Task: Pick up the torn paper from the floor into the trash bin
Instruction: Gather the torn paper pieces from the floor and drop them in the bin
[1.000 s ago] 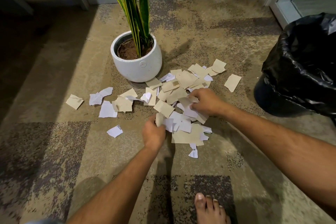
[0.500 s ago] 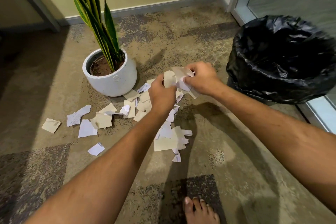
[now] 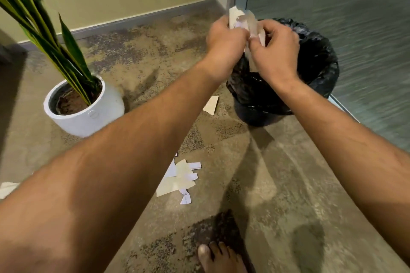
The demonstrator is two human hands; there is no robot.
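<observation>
Flat, ragged-edged paper scraps [image 3: 246, 23] are pinched between the curled left hand [image 3: 224, 49] and right hand [image 3: 275, 51], above the bin's [image 3: 319, 68] near rim, its crinkled glossy black liner gaping. More scraps [image 3: 179, 178] lie on speckled carpet [image 3: 277, 184] before the bin, bare carpet around them.

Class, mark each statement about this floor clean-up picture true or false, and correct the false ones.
1. Both hands, left hand and right hand, hold a bunch of torn paper. True.
2. The trash bin has a white liner. False: it is black.
3. No paper remains on the floor. False: paper scraps lie there.
4. The potted plant stands in a white pot. True.
5. The person wears shoes. False: a bare foot shows.
</observation>
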